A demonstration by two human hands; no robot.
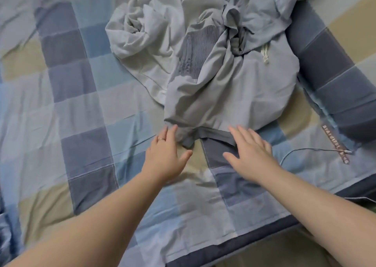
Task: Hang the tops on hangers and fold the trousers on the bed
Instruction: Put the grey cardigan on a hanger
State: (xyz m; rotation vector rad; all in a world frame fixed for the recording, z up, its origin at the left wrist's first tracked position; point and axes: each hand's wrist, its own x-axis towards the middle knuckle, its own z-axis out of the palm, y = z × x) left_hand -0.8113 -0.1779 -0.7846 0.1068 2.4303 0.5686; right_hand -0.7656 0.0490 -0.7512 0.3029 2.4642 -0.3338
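your left hand [164, 154], a ring [161, 138] on one finger, lies palm down with fingers straight, their tips touching the lower left corner of the grey drawstring garment [234, 95]; it grips nothing. your right hand [251, 152] is likewise flat and spread, fingers over the garment's dark hem band [215, 135]; whether it presses the cloth or only hovers cannot be told. the garment lies rumpled just ahead of both hands, hem nearest you, its white drawstring [264, 56] at the far side; whether it is a top or trousers is not clear. behind it, touching and partly tucked under it, sit a dark ribbed piece [195, 52] and a crumpled pale garment [142, 32]. all rest on the chequered bed cover [81, 103], with a thin cord [301, 150] to the right. no hanger and no folded item is in view, so the task appears barely begun: the step in hand looks like smoothing out the first garment.
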